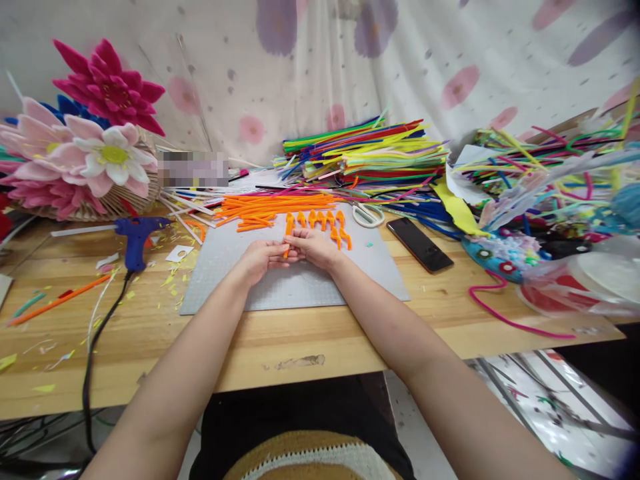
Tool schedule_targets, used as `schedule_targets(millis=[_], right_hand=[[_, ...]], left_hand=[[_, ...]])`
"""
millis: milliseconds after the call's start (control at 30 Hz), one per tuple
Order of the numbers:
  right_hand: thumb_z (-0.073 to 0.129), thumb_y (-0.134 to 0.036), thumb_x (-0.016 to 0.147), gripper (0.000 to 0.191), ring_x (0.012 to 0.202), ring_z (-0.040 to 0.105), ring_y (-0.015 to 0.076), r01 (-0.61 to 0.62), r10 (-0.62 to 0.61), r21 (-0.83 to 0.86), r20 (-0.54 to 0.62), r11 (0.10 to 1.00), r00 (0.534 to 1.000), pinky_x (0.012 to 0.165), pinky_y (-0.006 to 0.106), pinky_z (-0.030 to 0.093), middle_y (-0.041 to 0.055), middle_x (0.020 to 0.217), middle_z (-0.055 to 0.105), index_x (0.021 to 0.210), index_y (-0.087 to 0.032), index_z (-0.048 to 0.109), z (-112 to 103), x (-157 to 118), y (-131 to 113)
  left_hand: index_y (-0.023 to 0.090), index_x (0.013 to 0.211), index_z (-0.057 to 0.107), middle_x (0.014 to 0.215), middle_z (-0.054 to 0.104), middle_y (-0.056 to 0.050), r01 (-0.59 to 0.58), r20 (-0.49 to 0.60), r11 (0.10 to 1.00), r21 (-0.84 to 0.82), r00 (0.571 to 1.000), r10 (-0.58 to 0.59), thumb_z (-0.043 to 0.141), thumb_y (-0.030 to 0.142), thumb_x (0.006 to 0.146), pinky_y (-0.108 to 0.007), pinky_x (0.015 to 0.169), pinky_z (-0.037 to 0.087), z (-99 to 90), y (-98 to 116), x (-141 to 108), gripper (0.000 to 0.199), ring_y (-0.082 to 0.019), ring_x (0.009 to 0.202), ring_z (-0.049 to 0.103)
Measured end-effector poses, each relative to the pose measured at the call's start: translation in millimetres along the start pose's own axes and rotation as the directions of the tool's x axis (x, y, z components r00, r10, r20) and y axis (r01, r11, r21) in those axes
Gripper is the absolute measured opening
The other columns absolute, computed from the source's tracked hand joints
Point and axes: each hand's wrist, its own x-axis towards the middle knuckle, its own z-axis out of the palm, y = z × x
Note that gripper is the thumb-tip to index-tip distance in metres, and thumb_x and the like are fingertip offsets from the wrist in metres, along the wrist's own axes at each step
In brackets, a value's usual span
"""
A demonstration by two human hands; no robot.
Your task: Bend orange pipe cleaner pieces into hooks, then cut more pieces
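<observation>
My left hand [264, 260] and my right hand [314, 248] meet over the grey cutting mat [215, 287]. Their fingertips are closed together on a bent orange pipe cleaner [289, 221], whose looped upper end points away from me. Fingers cover part of its lower end. Just beyond my right hand, several shaped orange pipe cleaner pieces [323, 219] lie in a row, with a few more below them. Straight orange pipe cleaners [275, 202], some long and some cut short, are piled along the mat's far edge.
White-handled scissors [369, 215] lie at the mat's far right corner, near a black phone [420, 245]. At left are a blue glue gun [137, 240], its black cord and fluffy flowers [107, 150]. Multicoloured pipe cleaners [370, 153] heap at the back; a plastic tub [585, 280] stands right.
</observation>
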Motion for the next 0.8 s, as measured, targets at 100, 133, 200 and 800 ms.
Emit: schedule_targets(millis=[100,133,200,800], right_hand=[[0.068,-0.04,0.064,0.032,0.043,0.037,0.0047,0.033,-0.066,-0.204,-0.159,0.978,0.985,0.043,0.02,0.027,-0.0072,0.05,0.045,0.064,-0.017,0.046,2,6,3],[0.068,-0.039,0.064,0.031,0.042,0.036,0.0049,0.02,-0.084,-0.287,-0.213,0.958,0.973,0.043,0.02,0.027,-0.0073,0.049,0.044,0.062,-0.017,0.046,2,7,3],[0.066,-0.036,0.066,0.029,0.043,0.036,0.0059,-0.029,-0.105,-0.422,-0.29,0.906,0.951,0.044,0.021,0.026,-0.007,0.046,0.042,0.058,-0.017,0.046,3,10,4],[0.067,-0.039,0.061,0.033,0.05,0.032,0.0053,0.129,-0.117,-0.273,0.06,0.953,0.991,0.05,0.021,0.024,-0.0076,0.055,0.039,0.06,-0.016,0.044,-5,-3,-3]], left_hand=[[0.012,0.068,0.062,0.068,0.068,-0.006,-0.164,-0.206,0.953,0.253,0.954,0.219,0.065,0.027,0.066,-0.025,0.06,0.048,-0.6,-10,8,0.015,-0.015,0.065,0.064],[0.013,0.068,0.062,0.068,0.068,-0.005,-0.186,-0.238,0.908,0.375,0.927,0.289,0.064,0.029,0.066,-0.025,0.06,0.047,-0.8,-13,9,0.016,-0.015,0.064,0.063],[0.016,0.071,0.064,0.071,0.069,-0.005,-0.18,-0.246,0.764,0.62,0.88,0.406,0.062,0.032,0.068,-0.026,0.06,0.044,-0.3,-15,8,0.017,-0.016,0.065,0.062],[0.011,0.063,0.064,0.069,0.069,-0.01,0.033,0.061,0.989,0.145,0.997,-0.043,0.07,0.023,0.062,-0.025,0.057,0.05,-8.5,5,-5,0.014,-0.017,0.064,0.065]])
